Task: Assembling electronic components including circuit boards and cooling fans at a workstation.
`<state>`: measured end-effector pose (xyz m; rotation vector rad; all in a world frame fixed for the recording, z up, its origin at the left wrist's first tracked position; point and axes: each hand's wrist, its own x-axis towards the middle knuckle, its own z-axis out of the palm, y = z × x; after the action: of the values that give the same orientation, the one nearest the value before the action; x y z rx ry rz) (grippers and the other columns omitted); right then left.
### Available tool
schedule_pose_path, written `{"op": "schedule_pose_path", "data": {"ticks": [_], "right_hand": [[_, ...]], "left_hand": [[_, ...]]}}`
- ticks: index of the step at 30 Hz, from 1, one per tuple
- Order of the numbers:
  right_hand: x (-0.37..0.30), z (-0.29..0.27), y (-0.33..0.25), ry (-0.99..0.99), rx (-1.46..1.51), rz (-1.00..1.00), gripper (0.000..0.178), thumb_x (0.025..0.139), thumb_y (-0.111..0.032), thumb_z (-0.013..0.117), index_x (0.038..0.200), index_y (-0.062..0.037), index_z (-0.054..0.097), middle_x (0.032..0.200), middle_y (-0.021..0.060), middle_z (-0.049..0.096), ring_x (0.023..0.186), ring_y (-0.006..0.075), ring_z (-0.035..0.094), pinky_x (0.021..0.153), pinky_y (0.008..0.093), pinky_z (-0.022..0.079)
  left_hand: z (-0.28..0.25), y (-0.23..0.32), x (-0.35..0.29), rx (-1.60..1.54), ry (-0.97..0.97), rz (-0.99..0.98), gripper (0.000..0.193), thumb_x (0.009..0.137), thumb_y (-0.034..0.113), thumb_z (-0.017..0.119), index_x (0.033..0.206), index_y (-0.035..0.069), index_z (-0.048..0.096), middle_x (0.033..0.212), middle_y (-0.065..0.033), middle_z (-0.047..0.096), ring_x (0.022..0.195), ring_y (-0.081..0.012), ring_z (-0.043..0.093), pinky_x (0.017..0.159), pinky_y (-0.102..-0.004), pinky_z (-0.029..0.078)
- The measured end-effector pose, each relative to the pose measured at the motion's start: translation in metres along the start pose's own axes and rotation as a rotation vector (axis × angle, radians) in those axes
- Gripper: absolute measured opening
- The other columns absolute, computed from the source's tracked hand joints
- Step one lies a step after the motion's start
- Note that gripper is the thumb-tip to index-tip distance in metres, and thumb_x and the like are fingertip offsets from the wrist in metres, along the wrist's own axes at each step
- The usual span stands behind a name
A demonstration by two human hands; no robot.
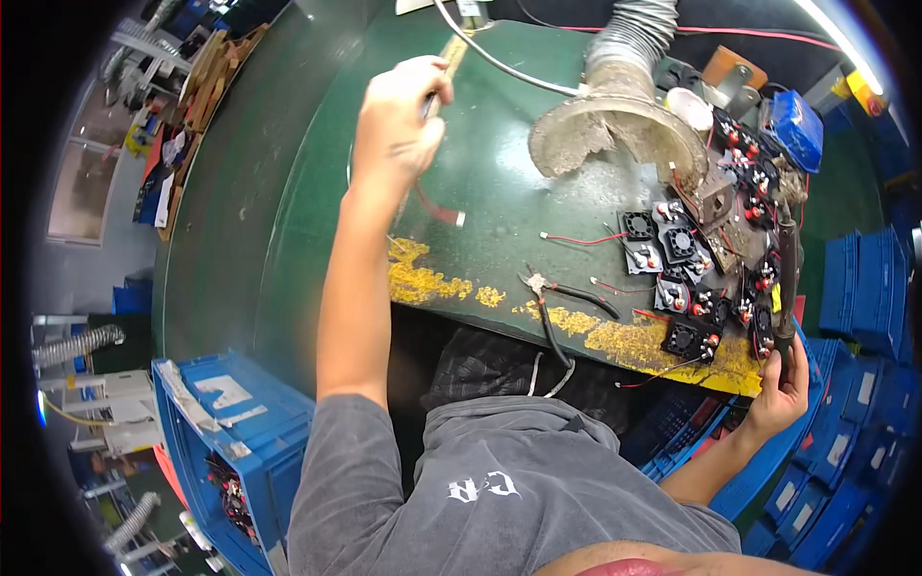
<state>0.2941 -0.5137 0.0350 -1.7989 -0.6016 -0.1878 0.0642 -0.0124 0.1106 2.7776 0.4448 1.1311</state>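
My left hand (pixel 399 125) is raised over the far left of the green workbench (pixel 499 125), its fingers closed around a narrow yellowish strip (pixel 453 56) that runs away from me; its kind is unclear. Below that hand lies a red lead with a white connector (pixel 459 220). At the right front corner, my right hand (pixel 780 392) grips the lower end of a dark, rod-shaped soldering iron (pixel 788 274), which points away from me. Several small black fans on plates (pixel 680 242), with red and black leads, lie left of the iron.
Black-handled pliers (pixel 545 293) lie near the worn yellow front edge. A dirty extraction hood (pixel 615 120) on a flexible duct hangs at the back. Beside it are a white tub (pixel 689 108) and blue box (pixel 796 131). Blue crates (pixel 235 394) stand left and right.
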Motion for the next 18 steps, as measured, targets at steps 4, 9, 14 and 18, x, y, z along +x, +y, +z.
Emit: {"op": "schedule_pose_path", "data": {"ticks": [4, 9, 14, 18], "right_hand": [[-0.017, -0.011, -0.006, 0.081, -0.059, 0.091, 0.04, 0.099, -0.001, 0.065, 0.137, 0.0084, 0.061, 0.107, 0.009, 0.072, 0.074, 0.006, 0.054, 0.064, 0.02, 0.042], [-0.024, -0.015, -0.006, 0.141, -0.075, 0.148, 0.041, 0.099, 0.0, 0.065, 0.138, 0.0087, 0.06, 0.107, 0.0126, 0.072, 0.072, 0.006, 0.052, 0.062, 0.0199, 0.041], [-0.013, -0.021, -0.005, 0.12, -0.087, 0.166, 0.041, 0.099, 0.001, 0.065, 0.139, 0.0086, 0.06, 0.108, 0.0138, 0.072, 0.073, 0.0066, 0.053, 0.064, 0.0206, 0.042], [-0.003, -0.019, 0.001, 0.122, -0.083, 0.13, 0.041, 0.099, 0.003, 0.063, 0.14, 0.0085, 0.059, 0.108, 0.0136, 0.072, 0.074, 0.0067, 0.052, 0.066, 0.021, 0.042]], "left_hand": [[0.097, -0.047, 0.002, 0.107, -0.187, 0.057, 0.034, 0.068, -0.004, 0.063, 0.099, 0.008, 0.065, 0.118, -0.0135, 0.07, 0.104, -0.0399, 0.064, 0.093, -0.0448, 0.053], [0.128, -0.058, -0.007, 0.107, -0.385, 0.004, 0.081, 0.068, 0.019, 0.085, 0.144, 0.014, 0.055, 0.147, -0.0159, 0.055, 0.121, -0.0389, 0.06, 0.107, -0.0447, 0.049], [0.101, -0.062, -0.011, 0.06, -0.5, -0.064, 0.107, 0.063, 0.029, 0.095, 0.156, 0.014, 0.045, 0.153, -0.0171, 0.052, 0.139, -0.0376, 0.051, 0.119, -0.0441, 0.04], [0.096, -0.062, -0.008, -0.108, -0.595, -0.24, 0.102, 0.066, 0.026, 0.094, 0.156, 0.015, 0.046, 0.15, -0.0185, 0.055, 0.135, -0.0369, 0.054, 0.118, -0.0437, 0.042]]}}
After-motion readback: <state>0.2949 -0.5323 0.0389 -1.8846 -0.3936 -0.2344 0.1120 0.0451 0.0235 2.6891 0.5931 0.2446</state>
